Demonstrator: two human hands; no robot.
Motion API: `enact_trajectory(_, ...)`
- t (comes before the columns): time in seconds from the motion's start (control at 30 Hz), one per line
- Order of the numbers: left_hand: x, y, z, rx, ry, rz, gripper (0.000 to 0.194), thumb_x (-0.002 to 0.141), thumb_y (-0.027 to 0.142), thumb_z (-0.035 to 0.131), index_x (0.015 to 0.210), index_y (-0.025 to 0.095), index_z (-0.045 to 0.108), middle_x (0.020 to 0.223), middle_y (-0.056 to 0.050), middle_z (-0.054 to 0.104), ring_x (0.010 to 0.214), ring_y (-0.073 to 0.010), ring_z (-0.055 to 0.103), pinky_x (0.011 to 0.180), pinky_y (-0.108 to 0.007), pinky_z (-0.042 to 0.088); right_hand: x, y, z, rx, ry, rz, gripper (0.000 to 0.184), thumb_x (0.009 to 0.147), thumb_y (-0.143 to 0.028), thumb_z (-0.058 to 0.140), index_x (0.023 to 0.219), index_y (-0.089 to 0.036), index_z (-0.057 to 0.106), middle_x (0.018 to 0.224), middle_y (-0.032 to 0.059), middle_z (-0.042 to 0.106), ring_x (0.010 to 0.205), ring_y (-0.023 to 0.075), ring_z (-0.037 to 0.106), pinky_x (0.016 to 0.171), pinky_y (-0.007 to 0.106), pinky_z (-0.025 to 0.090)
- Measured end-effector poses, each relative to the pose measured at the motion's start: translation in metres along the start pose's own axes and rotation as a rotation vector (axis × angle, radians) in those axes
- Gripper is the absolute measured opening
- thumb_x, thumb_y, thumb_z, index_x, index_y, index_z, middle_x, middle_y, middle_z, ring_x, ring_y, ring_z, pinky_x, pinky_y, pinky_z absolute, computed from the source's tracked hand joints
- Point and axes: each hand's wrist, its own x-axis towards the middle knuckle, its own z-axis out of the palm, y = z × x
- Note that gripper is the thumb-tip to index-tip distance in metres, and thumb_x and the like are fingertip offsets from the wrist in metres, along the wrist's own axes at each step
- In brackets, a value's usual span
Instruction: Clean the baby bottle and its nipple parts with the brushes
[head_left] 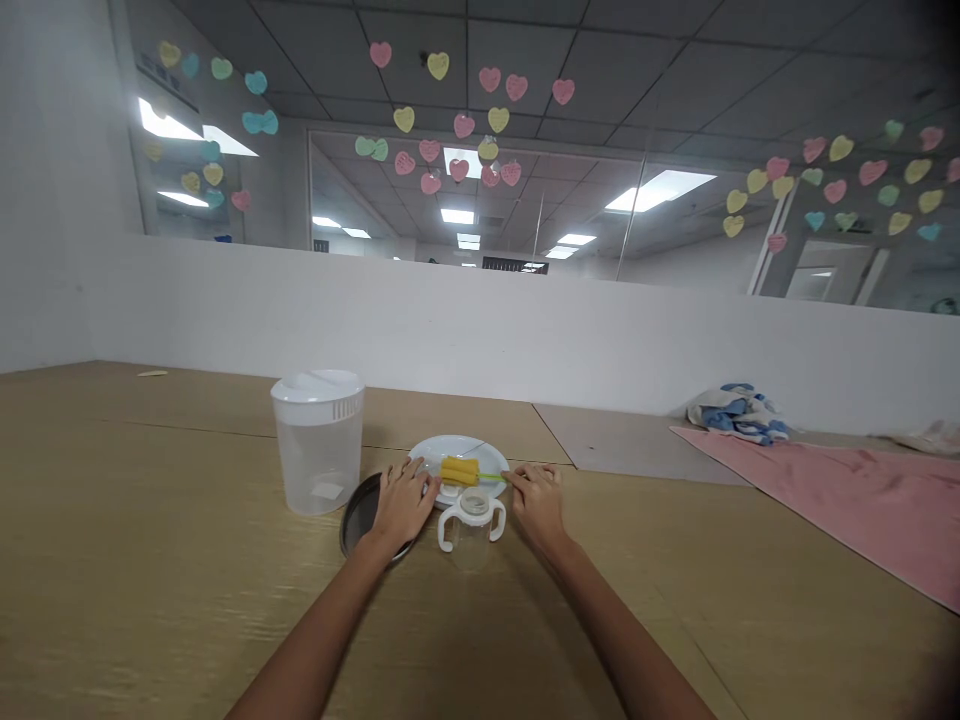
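Sponge brush (460,471) on one plate (457,447), left hand (403,503), right hand (538,503), one cup (472,530)

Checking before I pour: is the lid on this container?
On: the white lid sits on top of the clear container, covering its mouth.

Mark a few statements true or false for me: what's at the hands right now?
1. The right hand reaches the green handle of the brush. True.
2. The brush lies across a white plate. True.
3. The cup has one handle. False: the cup has two white handles.
4. The pitcher stands right of the plate. False: the pitcher stands left of it.
5. The left hand rests on a pink towel. False: the left hand is beside the plate, at a dark lid; the towel lies far right.
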Motion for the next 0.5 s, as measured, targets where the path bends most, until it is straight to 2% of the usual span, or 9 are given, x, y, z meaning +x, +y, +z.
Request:
enact_trajectory(0.13, 0.0, -0.001, 0.001, -0.011, 0.001, -0.022, 0.038, 0.092, 0.038, 0.033, 0.091, 0.021, 0.066, 0.129, -0.007, 0.054, 0.125, -0.0269, 0.04, 0.102, -0.049, 0.025, -0.001, -0.002, 0.002, 0.049, -0.056, -0.015, 0.038, 0.071, -0.001, 0.047, 0.089, -0.025, 0.071, 0.079, 0.0013, 0.066, 0.073, 0.0131, 0.053, 0.081, 0.03, 0.025)
enact_trajectory(0.3, 0.0, 0.0, 0.001, -0.046, 0.014, -0.025, 0.036, 0.091, 0.037, 0.034, 0.092, 0.02, 0.066, 0.121, -0.006, 0.061, 0.123, -0.0271, 0.042, 0.102, -0.05, 0.024, -0.001, -0.006, 0.004, 0.051, -0.052, -0.019, 0.038, 0.072, -0.002, 0.047, 0.088, -0.025, 0.071, 0.08, 0.0013, 0.066, 0.073, 0.0129, 0.054, 0.079, 0.03, 0.026)
enact_trajectory(0.5, 0.0, 0.0, 0.003, -0.053, 0.028, -0.023, 0.035, 0.091, 0.036, 0.035, 0.088, 0.021, 0.066, 0.119, -0.005, 0.061, 0.122, -0.0264, 0.042, 0.101, -0.048, 0.024, 0.0, 0.0, -0.006, 0.031, 0.125, 0.13, 0.031, 0.071, -0.004, 0.047, 0.075, -0.023, 0.071, 0.071, -0.0001, 0.065, 0.069, 0.0122, 0.052, 0.075, 0.03, 0.025)
